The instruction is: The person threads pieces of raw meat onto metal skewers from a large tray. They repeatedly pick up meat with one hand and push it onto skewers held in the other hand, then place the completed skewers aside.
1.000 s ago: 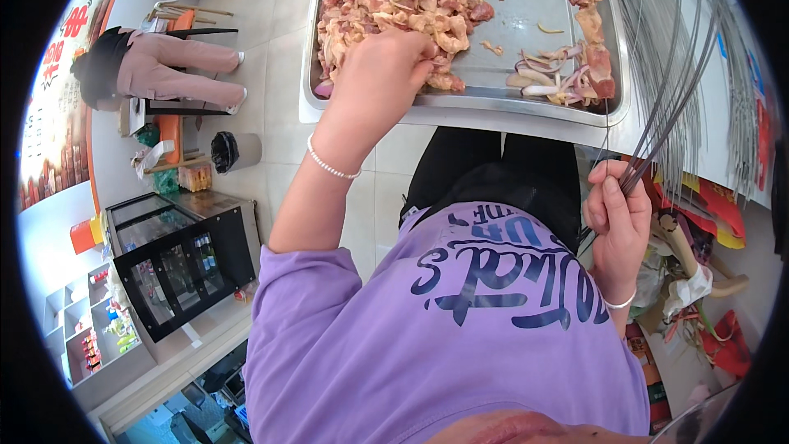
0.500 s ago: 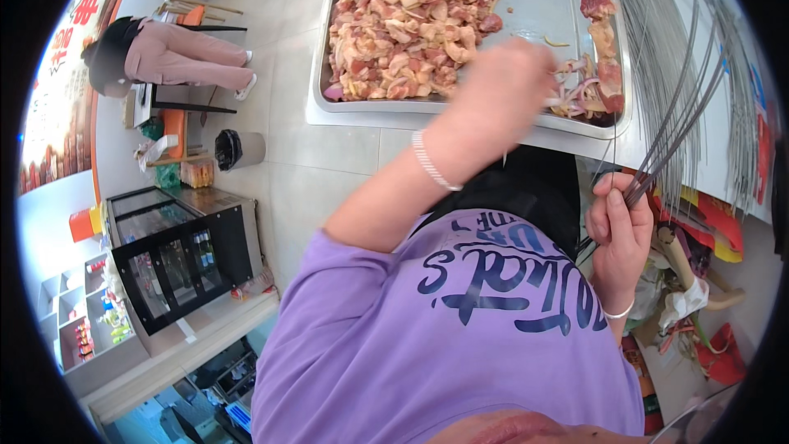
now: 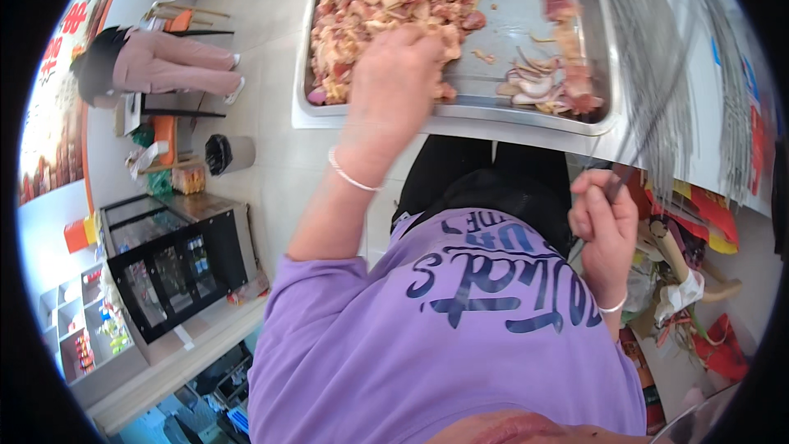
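My left hand (image 3: 399,74), with a white beaded bracelet at the wrist, reaches down onto a heap of cut raw meat (image 3: 394,0) in a metal tray (image 3: 472,107). Its fingers are bent together against the meat, and the fingertips are hidden. Lower right, my right hand (image 3: 606,218) is closed around a bundle of thin metal skewers (image 3: 637,152), which slant up past the tray's right edge and are blurred by motion. Along the tray's right side lies a row of meat chunks (image 3: 560,4), with sliced onion (image 3: 534,82) beside its near end.
More metal skewers (image 3: 731,99) are spread on the white surface right of the tray. Plastic bags and wrappings (image 3: 682,296) lie below them. At left are a bin (image 3: 238,154), a glass-door cooler (image 3: 173,267) and a person bending over (image 3: 156,62).
My left hand has moved left, from above the onion side of the tray onto the meat heap. The skewers in my right hand have shifted slightly. The whole view has moved a little.
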Available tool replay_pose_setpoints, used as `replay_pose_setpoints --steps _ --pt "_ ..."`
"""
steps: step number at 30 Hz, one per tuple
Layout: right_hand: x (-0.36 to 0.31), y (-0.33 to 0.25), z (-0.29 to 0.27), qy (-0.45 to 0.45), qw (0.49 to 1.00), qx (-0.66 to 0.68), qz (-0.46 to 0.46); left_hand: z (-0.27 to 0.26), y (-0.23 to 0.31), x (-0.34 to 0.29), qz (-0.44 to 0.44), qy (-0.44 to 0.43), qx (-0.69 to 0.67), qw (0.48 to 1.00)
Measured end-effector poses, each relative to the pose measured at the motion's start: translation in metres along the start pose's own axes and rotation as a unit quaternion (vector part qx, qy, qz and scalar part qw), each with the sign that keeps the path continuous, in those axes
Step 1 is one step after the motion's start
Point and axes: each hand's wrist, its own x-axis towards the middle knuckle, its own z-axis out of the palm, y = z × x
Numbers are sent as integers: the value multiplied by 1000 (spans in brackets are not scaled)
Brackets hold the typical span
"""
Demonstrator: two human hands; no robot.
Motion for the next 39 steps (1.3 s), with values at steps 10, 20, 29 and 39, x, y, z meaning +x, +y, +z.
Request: replay_pose_setpoints --steps 10,20,29,39 --pt "4 4 8 -36 998 21 36 -2 -34 3 25 -89 -14 996" --pt "3 5 12 -45 998 15 44 -36 -44 -8 -156 -51 -215 963" --pt "2 5 15 -40 998 9 48 -37 -54 -19 59 -104 -6 993" --pt "-1 2 16 -35 998 3 42 -43 -54 -12 -120 -111 -203 965"
